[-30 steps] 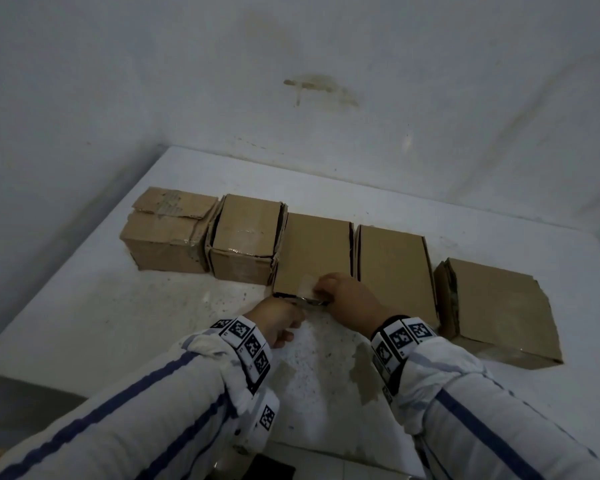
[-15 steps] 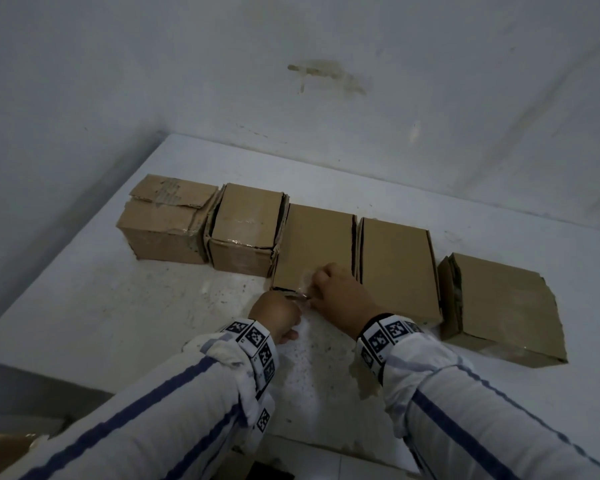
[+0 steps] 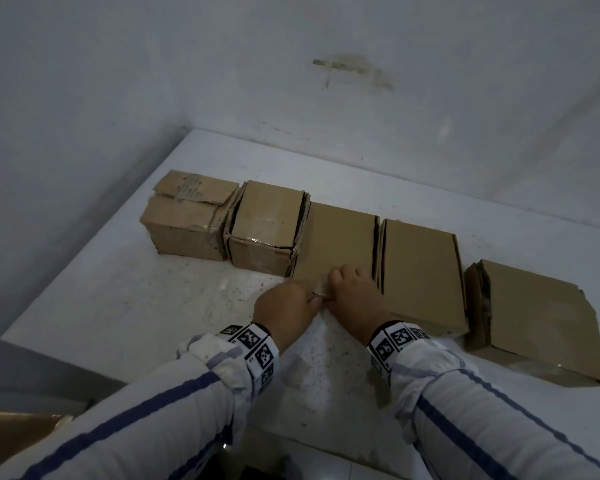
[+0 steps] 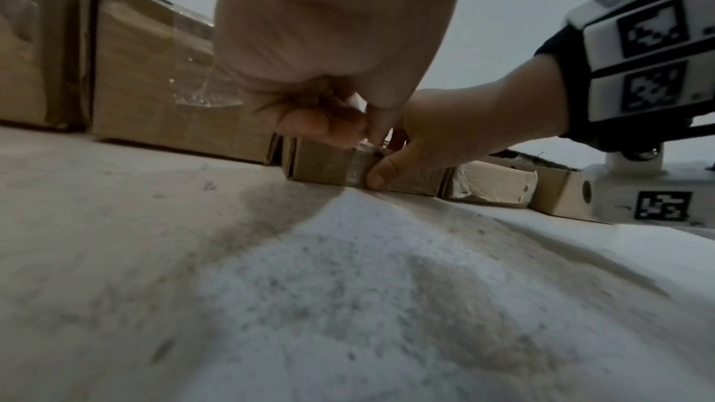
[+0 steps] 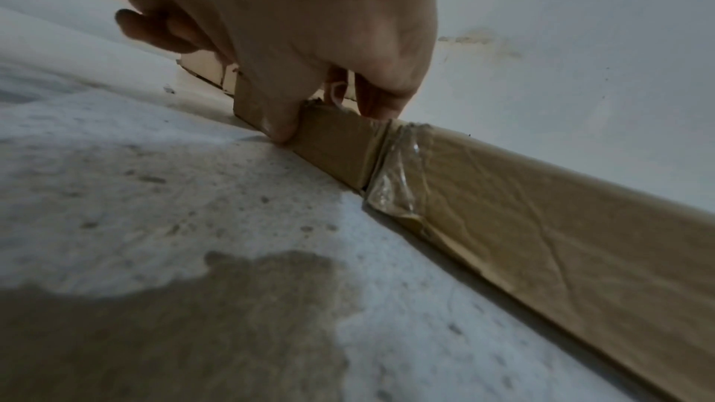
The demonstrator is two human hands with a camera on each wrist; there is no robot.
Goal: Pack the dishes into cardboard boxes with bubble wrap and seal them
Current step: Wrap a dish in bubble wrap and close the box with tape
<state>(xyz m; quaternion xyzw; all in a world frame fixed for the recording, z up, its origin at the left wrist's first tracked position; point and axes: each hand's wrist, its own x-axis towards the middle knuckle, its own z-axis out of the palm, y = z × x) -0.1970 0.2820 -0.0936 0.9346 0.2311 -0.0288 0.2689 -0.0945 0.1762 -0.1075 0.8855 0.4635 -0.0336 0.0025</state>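
Five brown cardboard boxes stand in a row on the white table (image 3: pixel 125 306). Both hands meet at the near edge of the low middle box (image 3: pixel 336 240). My left hand (image 3: pixel 288 306) has its fingers curled and pinches a strip of clear tape (image 3: pixel 321 293) at that edge; the left hand (image 4: pixel 329 97) and the tape (image 4: pixel 357 103) also show in the left wrist view. My right hand (image 3: pixel 354 294) grips the box edge (image 5: pixel 336 145), its thumb (image 5: pixel 282 127) on the front face and its fingers (image 5: pixel 379 103) on top. The boxes are closed, so no dishes or bubble wrap show.
Two taller taped boxes (image 3: pixel 267 230) stand left of the middle box. Another flat box (image 3: pixel 420 275) lies right of it, and a wider one (image 3: pixel 541 323) at the far right. Walls close the table's back and left. A brown box corner (image 3: pixel 11 441) shows lower left.
Both hands stay at the near edge of the middle box. The left hand has closed in a little on the right hand. The head view has shifted slightly.
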